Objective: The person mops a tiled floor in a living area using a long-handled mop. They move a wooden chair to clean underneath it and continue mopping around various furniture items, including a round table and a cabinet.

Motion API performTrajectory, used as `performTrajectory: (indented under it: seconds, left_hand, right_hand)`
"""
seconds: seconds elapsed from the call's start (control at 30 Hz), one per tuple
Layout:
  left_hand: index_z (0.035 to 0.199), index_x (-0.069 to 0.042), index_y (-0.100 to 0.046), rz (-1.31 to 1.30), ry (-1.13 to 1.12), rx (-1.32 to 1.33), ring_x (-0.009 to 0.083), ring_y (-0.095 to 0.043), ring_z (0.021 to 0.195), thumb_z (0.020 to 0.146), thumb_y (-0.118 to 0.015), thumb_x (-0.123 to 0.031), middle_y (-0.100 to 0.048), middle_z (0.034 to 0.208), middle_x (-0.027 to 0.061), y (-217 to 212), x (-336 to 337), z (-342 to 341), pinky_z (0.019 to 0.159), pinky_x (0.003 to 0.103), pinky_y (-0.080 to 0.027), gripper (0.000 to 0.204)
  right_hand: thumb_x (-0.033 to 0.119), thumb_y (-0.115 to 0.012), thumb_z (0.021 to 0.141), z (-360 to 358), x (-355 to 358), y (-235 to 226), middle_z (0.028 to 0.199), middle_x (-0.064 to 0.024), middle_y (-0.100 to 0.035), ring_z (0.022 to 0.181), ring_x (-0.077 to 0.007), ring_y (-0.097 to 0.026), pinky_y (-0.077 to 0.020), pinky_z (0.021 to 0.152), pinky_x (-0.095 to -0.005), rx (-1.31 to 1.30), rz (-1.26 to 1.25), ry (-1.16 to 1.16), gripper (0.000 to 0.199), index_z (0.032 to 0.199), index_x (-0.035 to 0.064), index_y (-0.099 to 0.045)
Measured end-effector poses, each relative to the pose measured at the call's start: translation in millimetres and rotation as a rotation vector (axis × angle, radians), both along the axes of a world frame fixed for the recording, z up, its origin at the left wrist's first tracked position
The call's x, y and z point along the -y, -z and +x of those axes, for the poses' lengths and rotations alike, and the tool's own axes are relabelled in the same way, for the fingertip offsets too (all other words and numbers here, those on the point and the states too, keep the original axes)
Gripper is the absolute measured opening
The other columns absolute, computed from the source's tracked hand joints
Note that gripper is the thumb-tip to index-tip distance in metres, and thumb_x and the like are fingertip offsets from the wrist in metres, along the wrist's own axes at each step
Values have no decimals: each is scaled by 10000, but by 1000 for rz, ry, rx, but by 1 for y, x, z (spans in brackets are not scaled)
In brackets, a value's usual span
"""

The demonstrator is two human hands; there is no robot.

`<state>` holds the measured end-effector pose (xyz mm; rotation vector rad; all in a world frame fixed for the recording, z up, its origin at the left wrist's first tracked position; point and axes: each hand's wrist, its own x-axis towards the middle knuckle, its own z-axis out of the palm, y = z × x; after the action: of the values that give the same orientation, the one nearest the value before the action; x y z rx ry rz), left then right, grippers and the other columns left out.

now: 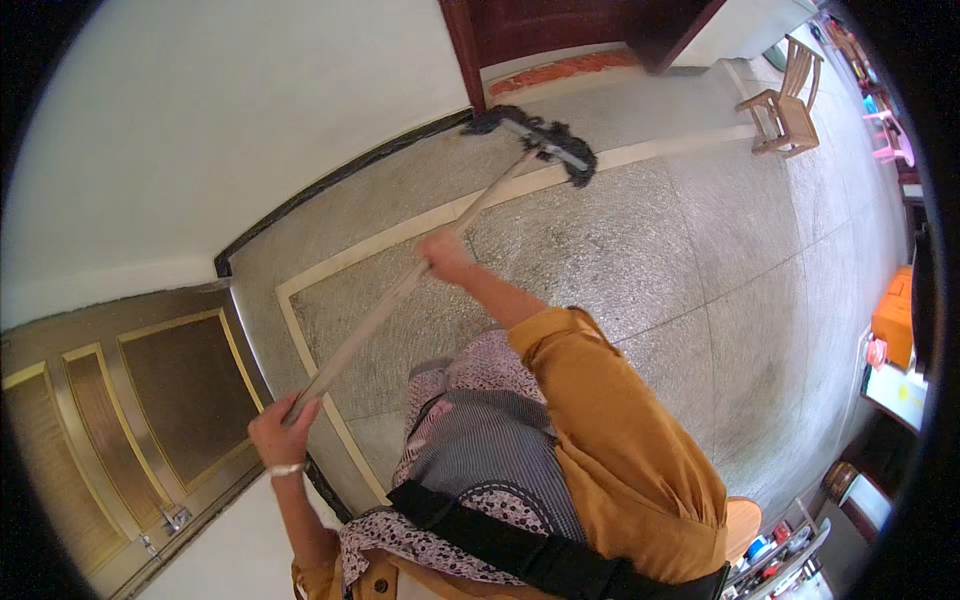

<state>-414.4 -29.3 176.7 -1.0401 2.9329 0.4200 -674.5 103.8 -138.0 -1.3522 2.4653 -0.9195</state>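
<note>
A mop with a long wooden handle (400,290) reaches from my body out to the far floor. Its dark flat head (545,140) rests on the speckled stone floor (640,250) beside the black skirting near a dark red door frame. My left hand (280,430) grips the handle's near end, a pale band on its wrist. My right hand (445,252) holds the handle farther along, arm stretched out in an ochre sleeve. My patterned and striped clothing fills the lower middle.
A brown panelled door (150,400) with a metal latch stands at the left. A white wall (250,110) runs along the far side. A small wooden chair (785,105) sits at the top right. Orange and other cluttered items line the right edge.
</note>
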Motion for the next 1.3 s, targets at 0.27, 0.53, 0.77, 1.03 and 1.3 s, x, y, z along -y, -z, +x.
performTrajectory:
  seconds: [0.27,0.53,0.77,1.03,1.3]
  left_hand:
    - [1008,-98,-606,131,510,66,275,-608,674,660,-668,-372,-624,772,153,118,-77,-174,600,344,-475,448]
    - [1200,-147,-459,285,666,338,325,-584,735,734,-595,-326,-605,873,164,139,-86,-181,650,399,-459,517]
    - [1160,-130,-496,151,652,291,294,-594,700,693,-650,-291,-612,841,154,76,68,-104,596,383,-459,517]
    - [990,-34,-608,141,398,172,259,-592,608,650,-686,-249,-600,702,137,-23,247,22,567,322,-469,410]
    - [990,-64,-609,131,544,127,250,-602,603,659,-691,-241,-593,673,140,18,229,-2,520,340,-466,385]
  right_hand:
    - [45,-558,626,-136,-165,70,1009,-188,-514,1045,-364,-424,-315,907,-440,-70,282,474,309,933,12,-533]
    - [240,-465,789,-104,-171,97,1232,-176,-403,1189,-355,-295,-183,1001,-460,-264,1017,501,384,1105,25,-500]
    - [140,-533,699,-27,-16,13,748,-108,-599,837,-289,-564,-344,889,-449,-170,695,270,133,754,69,-630]
    - [142,-617,607,67,155,-100,630,-105,-605,629,-270,-608,-460,527,-405,92,127,-329,105,659,51,-609]
    - [110,-628,605,58,152,-33,692,-123,-595,709,-284,-603,-468,594,-415,273,222,-222,130,720,65,-587]
